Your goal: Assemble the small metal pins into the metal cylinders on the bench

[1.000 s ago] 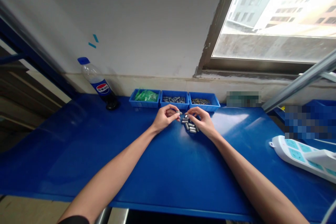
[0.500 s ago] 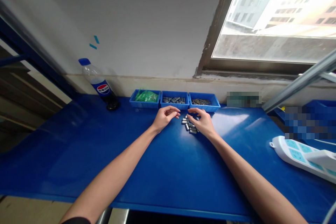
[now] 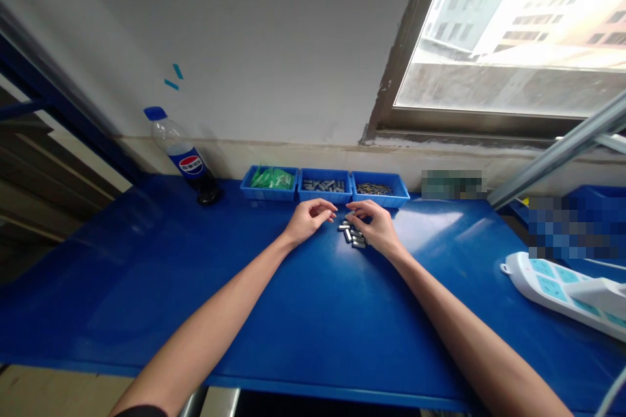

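Observation:
Small shiny metal pieces, short and dark-edged, lie in a loose pile on the blue table. My right hand is over the pile's right side, its thumb and fingertips closed around one metal piece that is partly hidden. To the left of the pile, my left hand hovers with curved fingers and a gap between thumb and index finger; nothing shows in it. Behind the hands stands a blue bin with similar metal pieces.
A left bin holds green plastic bags, and a right bin holds brass-coloured screw-like parts. A cola bottle stands at the back left. On the right lies a white power strip. A wall and window rise behind the table.
My right thumb and fingertips have come closer together at the pile around a metal piece. My left hand has barely shifted.

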Demonstrator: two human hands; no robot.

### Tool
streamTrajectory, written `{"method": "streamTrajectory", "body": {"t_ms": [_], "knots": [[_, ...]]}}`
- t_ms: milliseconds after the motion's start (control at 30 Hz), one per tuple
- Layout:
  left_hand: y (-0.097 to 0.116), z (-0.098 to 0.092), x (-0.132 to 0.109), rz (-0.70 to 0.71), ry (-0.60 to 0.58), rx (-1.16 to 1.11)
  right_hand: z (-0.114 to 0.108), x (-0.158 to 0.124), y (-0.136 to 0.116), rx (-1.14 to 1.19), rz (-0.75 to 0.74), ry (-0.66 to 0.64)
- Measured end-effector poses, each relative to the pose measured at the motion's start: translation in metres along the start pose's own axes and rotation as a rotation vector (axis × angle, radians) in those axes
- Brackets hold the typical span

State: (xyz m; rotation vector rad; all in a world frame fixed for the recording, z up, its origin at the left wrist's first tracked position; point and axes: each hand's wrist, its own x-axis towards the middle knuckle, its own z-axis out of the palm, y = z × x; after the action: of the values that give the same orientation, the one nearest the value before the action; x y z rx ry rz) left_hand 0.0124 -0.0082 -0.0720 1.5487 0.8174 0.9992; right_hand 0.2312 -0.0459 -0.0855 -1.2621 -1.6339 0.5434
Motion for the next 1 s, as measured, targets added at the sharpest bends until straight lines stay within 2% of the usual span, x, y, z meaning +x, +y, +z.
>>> {"method": "streamTrajectory", "body": {"t_ms": [133,300,400,567,700,1000], "knots": [[0.001,0.000,0.000,0.013,-0.005,0.008,-0.001,0.000,0.005,0.148,0.082,0.035],[-0.001,0.001,-0.001,0.028,0.001,0.037,-0.004,-0.001,0.001,0.335,0.228,-0.031],[0.000,0.002,-0.002,0.045,0.001,0.062,-0.004,-0.001,-0.005,0.379,0.245,-0.065],[0.004,0.004,-0.005,0.053,-0.074,0.039,-0.005,-0.002,-0.015,0.262,0.113,-0.148],[0.004,0.003,-0.004,0.063,-0.077,0.049,-0.007,-0.002,-0.020,0.189,0.067,-0.174],[0.006,-0.001,-0.001,0.006,0.068,-0.097,-0.008,0.000,-0.015,-0.010,0.035,-0.178]]}}
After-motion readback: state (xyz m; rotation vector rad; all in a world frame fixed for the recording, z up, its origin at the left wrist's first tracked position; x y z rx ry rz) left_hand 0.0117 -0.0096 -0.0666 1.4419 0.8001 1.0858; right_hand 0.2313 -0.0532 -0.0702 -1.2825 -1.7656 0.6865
